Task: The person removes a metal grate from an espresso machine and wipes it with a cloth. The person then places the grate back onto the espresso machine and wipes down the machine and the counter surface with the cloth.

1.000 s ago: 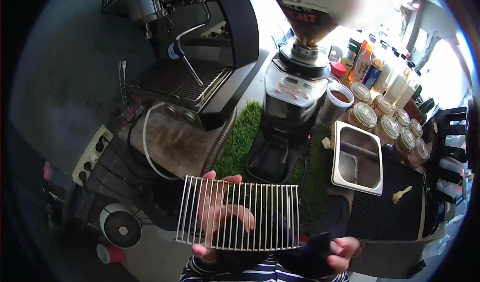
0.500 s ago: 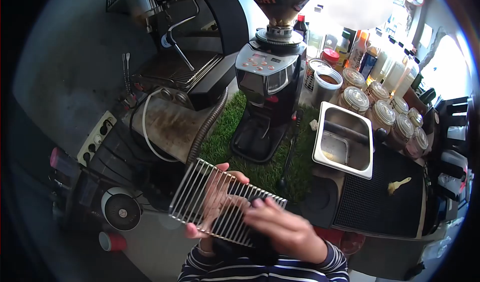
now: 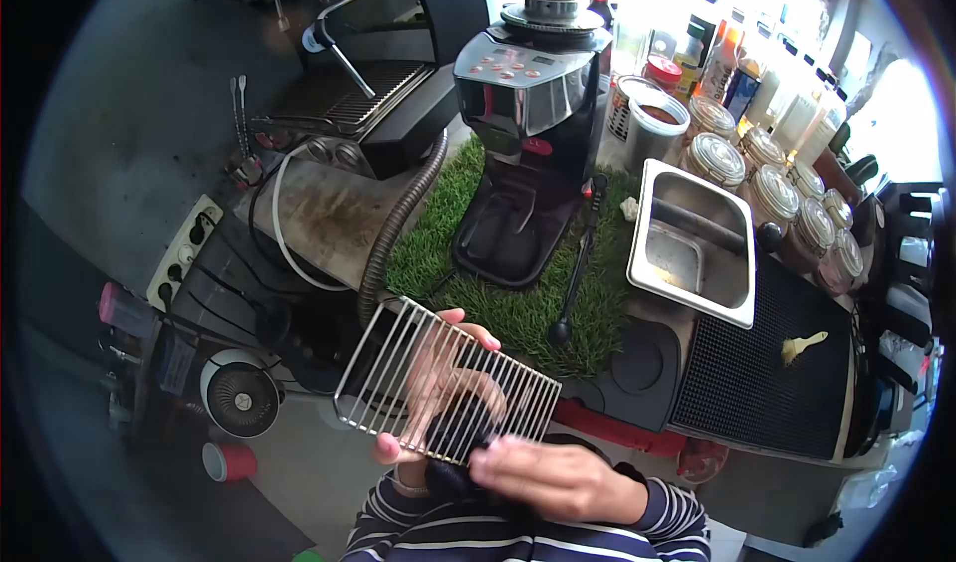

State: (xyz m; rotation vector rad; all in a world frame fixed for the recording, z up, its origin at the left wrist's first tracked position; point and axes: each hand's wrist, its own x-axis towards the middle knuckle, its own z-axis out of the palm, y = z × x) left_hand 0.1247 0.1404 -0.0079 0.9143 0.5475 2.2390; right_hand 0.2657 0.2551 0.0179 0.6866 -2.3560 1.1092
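Observation:
A metal wire drip-tray grate [image 3: 533,393] with many parallel bars is tilted in front of my body. My left hand [image 3: 430,378] supports it from behind; its fingertips curl over the upper edge and the thumb grips the lower edge, so it is closed on the grate. My right hand [image 3: 548,477] lies at the grate's lower right edge, fingers together and somewhat blurred, pressing what looks like a black cloth [image 3: 453,477] against the bars. Dark material also shows behind the bars there; part of it is hidden by the grate and my right hand.
Ahead stands a coffee grinder [image 3: 533,84] on an artificial grass mat [image 3: 438,214], with an espresso machine [image 3: 428,114] to its left. At right are a steel knock-box pan [image 3: 647,283], a brush [image 3: 803,346] on a black rubber mat [image 3: 737,403], and several lidded jars [image 3: 717,159].
My right hand has slid down and left along the grate, bringing the cloth to the lower edge. The left hand keeps its hold. The camera view has shifted slightly.

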